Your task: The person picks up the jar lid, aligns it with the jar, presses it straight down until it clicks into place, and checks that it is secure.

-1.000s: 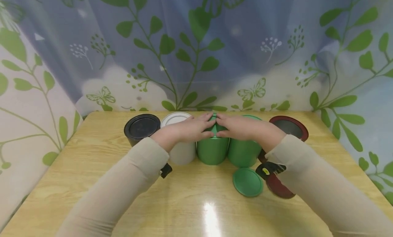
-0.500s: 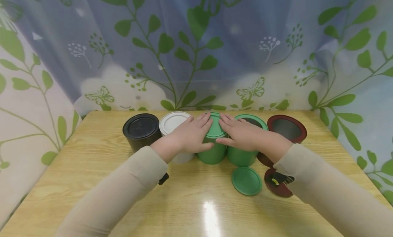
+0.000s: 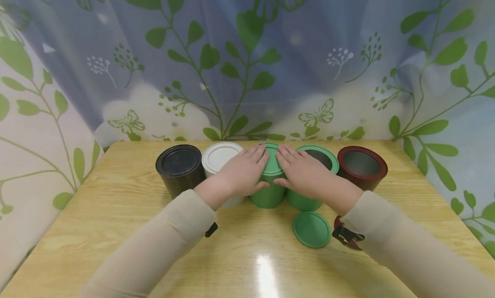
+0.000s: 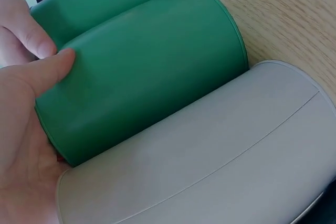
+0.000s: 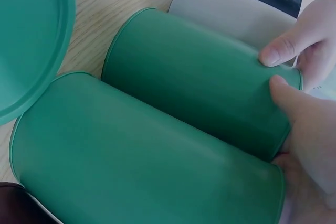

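Five cylindrical tins stand in a row along the far edge of the wooden table (image 3: 116,229), touching or nearly so: black tin (image 3: 179,169), white tin (image 3: 218,157), lidded green tin (image 3: 270,190), open green tin (image 3: 317,158), open dark-red tin (image 3: 361,167). Both hands bear on the lidded green tin, at the middle of the row. The left hand (image 3: 241,173) lies flat on the lid's left side, fingers straight and close together, thumb against the tin's wall (the left wrist view confirms thumb contact). The right hand (image 3: 301,171) mirrors it on the right side, fingers extended over the lid, thumb on the wall. Judged, the two-sided flat pressure serves to seat the lid evenly. A loose green lid (image 3: 311,229) lies flat on the table just in front of the open green tin; a dark-red lid (image 3: 339,225) lies beside it, mostly hidden under the right sleeve.
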The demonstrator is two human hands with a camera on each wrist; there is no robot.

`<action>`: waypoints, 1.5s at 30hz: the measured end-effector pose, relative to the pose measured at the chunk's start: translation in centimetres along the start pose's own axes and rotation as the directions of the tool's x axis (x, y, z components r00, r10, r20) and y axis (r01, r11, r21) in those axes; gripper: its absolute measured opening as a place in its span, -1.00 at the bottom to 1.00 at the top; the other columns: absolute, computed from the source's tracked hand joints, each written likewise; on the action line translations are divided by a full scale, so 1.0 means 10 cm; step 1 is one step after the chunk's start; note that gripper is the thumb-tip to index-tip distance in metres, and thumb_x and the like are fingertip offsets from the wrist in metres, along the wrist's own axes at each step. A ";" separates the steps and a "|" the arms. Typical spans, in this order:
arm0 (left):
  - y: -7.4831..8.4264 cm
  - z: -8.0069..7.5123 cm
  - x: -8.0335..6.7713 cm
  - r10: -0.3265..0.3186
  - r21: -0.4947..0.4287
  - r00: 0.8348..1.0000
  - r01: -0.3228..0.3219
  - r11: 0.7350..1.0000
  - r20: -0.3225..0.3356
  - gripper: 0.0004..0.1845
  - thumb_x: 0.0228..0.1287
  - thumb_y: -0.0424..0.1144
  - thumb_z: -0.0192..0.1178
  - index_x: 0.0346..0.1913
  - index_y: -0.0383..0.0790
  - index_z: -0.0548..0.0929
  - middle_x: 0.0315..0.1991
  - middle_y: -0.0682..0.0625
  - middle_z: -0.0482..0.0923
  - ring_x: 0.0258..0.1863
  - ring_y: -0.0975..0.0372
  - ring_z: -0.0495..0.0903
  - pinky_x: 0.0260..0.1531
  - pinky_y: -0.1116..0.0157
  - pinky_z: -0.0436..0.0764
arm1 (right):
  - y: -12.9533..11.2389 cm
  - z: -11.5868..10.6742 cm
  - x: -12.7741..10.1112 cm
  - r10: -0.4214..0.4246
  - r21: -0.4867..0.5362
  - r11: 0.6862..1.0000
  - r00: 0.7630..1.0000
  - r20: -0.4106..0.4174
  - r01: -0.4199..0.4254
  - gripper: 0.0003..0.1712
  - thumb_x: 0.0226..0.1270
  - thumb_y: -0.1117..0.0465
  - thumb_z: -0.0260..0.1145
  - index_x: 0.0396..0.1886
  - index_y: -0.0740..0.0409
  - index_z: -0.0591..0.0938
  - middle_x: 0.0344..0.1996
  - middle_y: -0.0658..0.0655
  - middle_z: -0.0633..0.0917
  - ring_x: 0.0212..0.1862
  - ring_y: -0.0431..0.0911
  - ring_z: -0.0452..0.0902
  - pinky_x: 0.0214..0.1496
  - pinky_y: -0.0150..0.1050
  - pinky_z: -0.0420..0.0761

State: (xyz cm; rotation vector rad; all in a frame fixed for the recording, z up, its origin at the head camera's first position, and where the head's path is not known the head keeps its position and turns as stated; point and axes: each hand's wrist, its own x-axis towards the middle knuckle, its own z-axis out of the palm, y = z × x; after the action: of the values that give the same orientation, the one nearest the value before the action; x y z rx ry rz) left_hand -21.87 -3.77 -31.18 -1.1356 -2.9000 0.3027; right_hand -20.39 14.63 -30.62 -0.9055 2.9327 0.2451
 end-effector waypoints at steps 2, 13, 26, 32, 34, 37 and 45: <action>0.01 0.00 0.00 -0.005 -0.003 1.000 0.005 1.000 -0.001 -0.14 0.31 0.19 -0.01 0.43 -0.36 0.05 0.44 -0.24 -0.11 0.42 0.01 -0.07 0.33 0.10 0.04 | 0.00 -0.01 -0.01 0.000 -0.008 1.000 1.000 -0.007 0.000 -0.15 0.38 -0.18 0.04 0.41 0.34 0.12 0.41 0.32 0.02 0.42 0.12 -0.09 0.35 0.08 0.08; 0.01 -0.04 0.00 0.008 -0.007 1.000 -0.009 1.000 -0.026 -0.13 0.31 0.20 0.00 0.42 -0.38 0.06 0.43 -0.26 -0.09 0.41 0.00 -0.05 0.33 0.10 0.07 | 0.01 -0.04 -0.04 -0.001 -0.046 0.999 0.999 -0.036 0.000 -0.14 0.38 -0.18 0.04 0.40 0.35 0.14 0.40 0.32 0.07 0.42 0.12 -0.05 0.34 0.08 0.12; 0.08 0.14 -0.12 -0.056 0.056 0.986 0.065 0.996 -0.155 -0.14 0.23 0.24 0.06 0.36 -0.38 0.23 0.36 -0.29 0.13 0.37 0.00 0.10 0.32 0.12 0.09 | -0.03 0.05 -0.07 0.005 0.039 0.999 0.998 -0.064 -0.002 -0.13 0.37 -0.21 0.02 0.40 0.36 0.14 0.38 0.33 0.13 0.41 0.12 -0.03 0.33 0.09 0.12; 0.08 0.14 -0.13 -0.057 0.037 0.982 0.065 0.997 -0.180 -0.14 0.20 0.24 0.10 0.35 -0.37 0.27 0.35 -0.29 0.16 0.36 0.00 0.13 0.31 0.11 0.12 | -0.06 0.07 -0.10 -0.007 -0.020 1.000 0.990 -0.141 0.004 -0.16 0.34 -0.21 0.07 0.34 0.37 0.26 0.33 0.33 0.26 0.37 0.11 0.12 0.29 0.07 0.22; 0.08 0.14 -0.11 -0.048 0.036 0.980 0.056 0.998 -0.195 -0.15 0.20 0.24 0.11 0.34 -0.37 0.28 0.34 -0.29 0.17 0.35 -0.01 0.14 0.30 0.10 0.14 | -0.06 0.08 -0.10 -0.008 -0.056 0.998 0.985 -0.170 -0.001 -0.17 0.34 -0.21 0.08 0.31 0.39 0.31 0.29 0.34 0.31 0.34 0.12 0.17 0.27 0.06 0.26; 0.08 0.14 -0.09 -0.037 0.030 0.978 0.044 0.999 -0.208 -0.15 0.20 0.23 0.11 0.33 -0.37 0.29 0.33 -0.30 0.18 0.34 -0.02 0.16 0.30 0.09 0.15 | -0.06 0.09 -0.10 -0.009 -0.103 0.995 0.981 -0.192 -0.011 -0.21 0.35 -0.19 0.09 0.27 0.39 0.36 0.26 0.34 0.36 0.32 0.12 0.22 0.24 0.04 0.30; 0.06 0.15 -0.09 -0.055 0.049 0.977 0.066 0.997 -0.206 -0.16 0.20 0.26 0.08 0.34 -0.31 0.30 0.33 -0.27 0.20 0.34 0.01 0.18 0.29 0.10 0.15 | -0.07 0.06 -0.06 -0.050 -0.200 0.980 0.970 -0.238 0.002 -0.26 0.31 -0.17 0.14 0.20 0.37 0.46 0.19 0.33 0.46 0.24 0.10 0.35 0.19 -0.03 0.39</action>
State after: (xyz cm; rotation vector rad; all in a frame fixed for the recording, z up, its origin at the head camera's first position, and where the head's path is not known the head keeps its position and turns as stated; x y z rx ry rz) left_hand -20.89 -4.22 -32.75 -1.0030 -2.7231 0.2472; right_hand -19.53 14.50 -31.23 -1.0703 3.1598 0.4648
